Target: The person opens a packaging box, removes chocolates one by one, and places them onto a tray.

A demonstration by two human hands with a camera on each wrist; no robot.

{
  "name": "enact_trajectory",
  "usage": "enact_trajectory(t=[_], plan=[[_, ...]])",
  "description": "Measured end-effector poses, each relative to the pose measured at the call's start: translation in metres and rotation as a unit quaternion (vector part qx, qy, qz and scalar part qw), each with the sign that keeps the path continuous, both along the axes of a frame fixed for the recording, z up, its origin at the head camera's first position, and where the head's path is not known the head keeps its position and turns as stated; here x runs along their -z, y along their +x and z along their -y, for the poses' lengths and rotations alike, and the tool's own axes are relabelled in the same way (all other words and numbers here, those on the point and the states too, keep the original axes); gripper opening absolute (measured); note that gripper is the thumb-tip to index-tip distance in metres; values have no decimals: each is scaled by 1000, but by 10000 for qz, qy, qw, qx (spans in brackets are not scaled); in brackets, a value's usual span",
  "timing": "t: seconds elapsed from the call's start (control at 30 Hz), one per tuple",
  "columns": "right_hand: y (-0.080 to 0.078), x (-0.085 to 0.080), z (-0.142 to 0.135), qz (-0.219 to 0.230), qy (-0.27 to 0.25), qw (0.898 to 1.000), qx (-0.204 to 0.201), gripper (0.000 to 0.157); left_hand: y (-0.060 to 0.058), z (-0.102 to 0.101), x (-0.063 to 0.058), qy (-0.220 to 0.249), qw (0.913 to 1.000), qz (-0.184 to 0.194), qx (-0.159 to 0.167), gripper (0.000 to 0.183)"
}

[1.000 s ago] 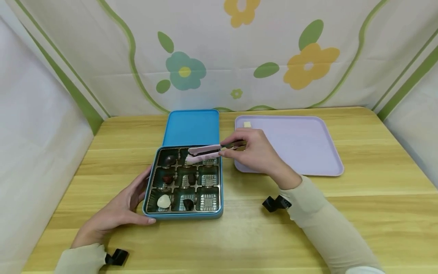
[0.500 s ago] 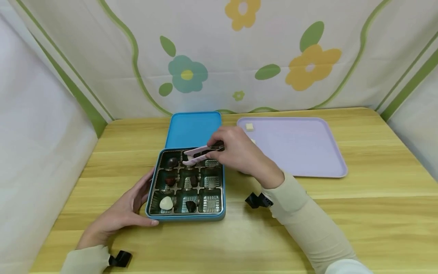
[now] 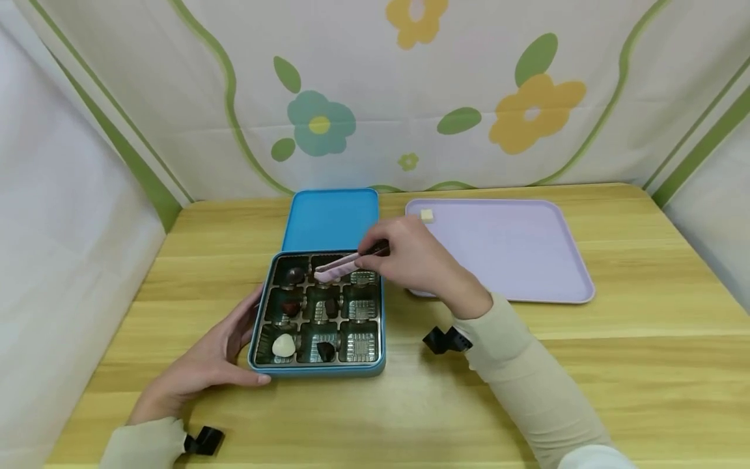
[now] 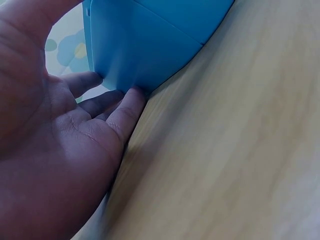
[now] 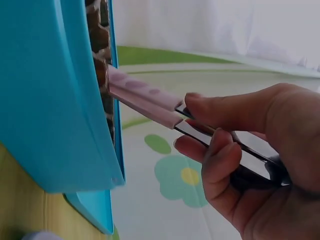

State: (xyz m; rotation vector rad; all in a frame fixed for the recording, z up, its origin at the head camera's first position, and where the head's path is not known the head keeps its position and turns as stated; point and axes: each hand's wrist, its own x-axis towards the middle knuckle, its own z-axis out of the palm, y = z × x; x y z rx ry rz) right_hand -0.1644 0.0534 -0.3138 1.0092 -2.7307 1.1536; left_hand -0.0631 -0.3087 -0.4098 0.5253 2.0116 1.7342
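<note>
In the head view a blue tin (image 3: 316,372) with a gold-coloured divided insert holds chocolates. My left hand (image 3: 205,365) grips its near left corner, thumb along the front, fingertips against the left side; the left wrist view shows the fingers (image 4: 127,112) on the blue wall. My right hand (image 3: 410,254) pinches small tongs (image 5: 145,97) with pale pink tips between thumb and fingers. Their tips sit close together at the back middle compartment. Dark chocolates (image 3: 295,276) and a white heart-like chocolate (image 3: 284,346) lie in the left column; dark pieces (image 3: 326,352) are in the middle column.
Behind the tin lies its blue lid (image 3: 334,218). A lilac tray (image 3: 515,251) stands to the right, partly behind the right hand, with a small white cube (image 3: 426,215) at its back left corner. A flower-printed cloth (image 3: 375,98) hangs behind the wooden table (image 3: 422,404).
My right hand has moved left, bringing the tongs lower toward the back middle compartment. Their tips stood apart half a second ago and are now close together. My left hand stays on the tin.
</note>
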Motion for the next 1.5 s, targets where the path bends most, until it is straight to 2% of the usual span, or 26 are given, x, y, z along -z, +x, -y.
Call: enact_trajectory(t=[0.1,0.27,0.37,0.53,0.67,0.77,0.83,0.97,1.2,1.37,1.5], plan=[[-2,-3,-6,75,-94,9998,146,10,-1,-1,-1,-43,10000,-29,-9,133],[-3,-8,-12,-170,-71,9996,208,14,-3,-1,0,-56,10000,-76,20,133],[-5,-13,-11,-191,228,9995,71,12,-3,0,0,-72,9999,-118,52,133],[-18,-30,6,150,1137,9930,-271,8,-3,-4,3,-7,9999,-143,71,133],[-23,-26,13,388,1359,9885,-534,8,0,-8,6,58,9999,-35,92,133],[-21,-17,5,704,1006,9918,-356,6,0,-9,7,45,10000,-9,88,133],[-19,-11,-3,944,637,9935,-98,5,-1,-9,6,20,10000,-39,61,134],[-17,-2,-14,1071,41,9938,283,4,-3,-5,3,-12,9999,-119,47,134],[-17,11,-25,1310,-360,9893,533,6,-5,-5,5,-4,9998,-136,120,133],[-15,15,-35,1578,-681,9823,750,8,-4,-6,5,-71,9998,-185,95,133],[-15,17,-49,1919,-1114,9702,978,12,-6,-6,3,-78,9998,-176,89,133]])
